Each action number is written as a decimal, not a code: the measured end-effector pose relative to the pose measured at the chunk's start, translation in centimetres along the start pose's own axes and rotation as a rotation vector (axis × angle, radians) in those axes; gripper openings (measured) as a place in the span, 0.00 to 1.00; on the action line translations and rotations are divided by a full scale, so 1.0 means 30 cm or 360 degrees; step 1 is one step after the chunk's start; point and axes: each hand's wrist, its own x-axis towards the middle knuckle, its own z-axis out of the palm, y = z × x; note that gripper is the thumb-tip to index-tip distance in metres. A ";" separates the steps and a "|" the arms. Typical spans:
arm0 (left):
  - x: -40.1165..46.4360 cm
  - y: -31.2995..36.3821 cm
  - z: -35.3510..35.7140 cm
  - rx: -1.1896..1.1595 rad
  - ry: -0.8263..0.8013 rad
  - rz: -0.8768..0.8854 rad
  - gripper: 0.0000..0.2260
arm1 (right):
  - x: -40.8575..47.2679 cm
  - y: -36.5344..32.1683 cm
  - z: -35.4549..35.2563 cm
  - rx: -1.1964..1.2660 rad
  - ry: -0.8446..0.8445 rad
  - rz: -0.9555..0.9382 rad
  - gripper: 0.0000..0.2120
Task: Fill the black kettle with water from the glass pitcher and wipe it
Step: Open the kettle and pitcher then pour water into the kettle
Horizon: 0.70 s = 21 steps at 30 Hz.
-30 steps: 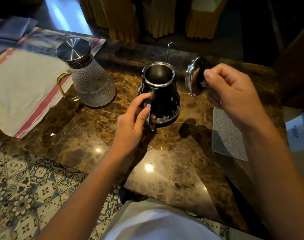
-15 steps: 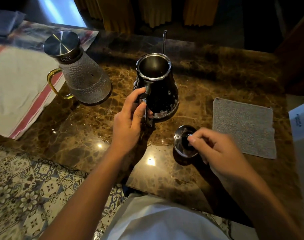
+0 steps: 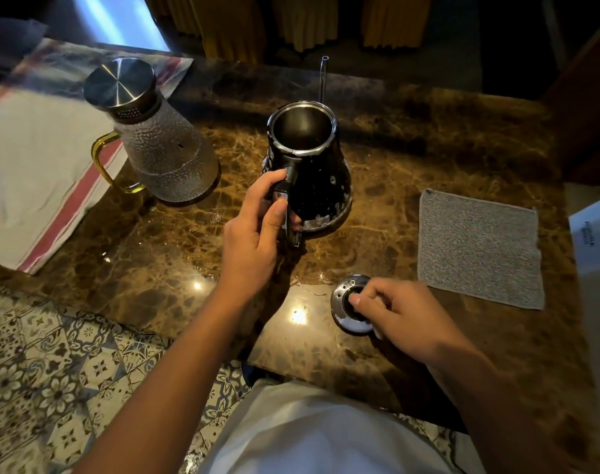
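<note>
The black kettle stands upright and lidless in the middle of the marble table, its thin spout pointing away from me. My left hand grips its handle. The kettle's shiny lid lies on the table near the front edge, and my right hand pinches its black knob. The textured glass pitcher, with a steel lid and yellow handle, stands to the kettle's left. A grey wiping cloth lies flat at the right.
A white towel with red stripes covers the table's left part under the pitcher's handle. A white box sits at the right edge. Yellow-skirted chairs stand beyond the table. Patterned floor tiles show below left.
My right hand carried the lid from beside the kettle's mouth down to the table near the front edge and still holds its knob. My left hand stayed on the handle.
</note>
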 end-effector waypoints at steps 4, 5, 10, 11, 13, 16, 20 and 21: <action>0.002 -0.003 -0.001 -0.0022 -0.0003 0.0003 0.17 | 0.002 0.005 0.013 -0.0009 -0.0099 0.0027 0.17; 0.002 -0.003 -0.001 -0.0045 -0.0011 -0.0002 0.17 | 0.003 0.010 0.016 -0.0046 -0.0111 0.0038 0.18; 0.001 0.006 -0.005 -0.0058 -0.0038 -0.0013 0.17 | 0.007 0.019 0.024 -0.0082 -0.0063 0.0116 0.18; 0.003 0.008 -0.011 -0.0047 -0.0060 -0.0018 0.17 | 0.008 0.018 0.023 -0.0080 -0.0059 0.0125 0.17; 0.017 0.007 -0.033 -0.0012 -0.0139 -0.0005 0.17 | 0.011 0.018 0.019 -0.0139 -0.0031 0.0123 0.17; 0.037 0.016 -0.064 0.0098 -0.0246 0.0071 0.17 | 0.017 0.002 0.001 -0.0370 0.0014 0.0132 0.16; 0.054 0.044 -0.108 0.0150 -0.0350 0.0064 0.18 | 0.031 -0.077 -0.067 -0.0374 0.0096 -0.0040 0.13; 0.057 0.053 -0.122 0.0132 -0.0349 0.0060 0.18 | 0.039 -0.107 -0.090 -0.0333 0.0143 -0.0125 0.12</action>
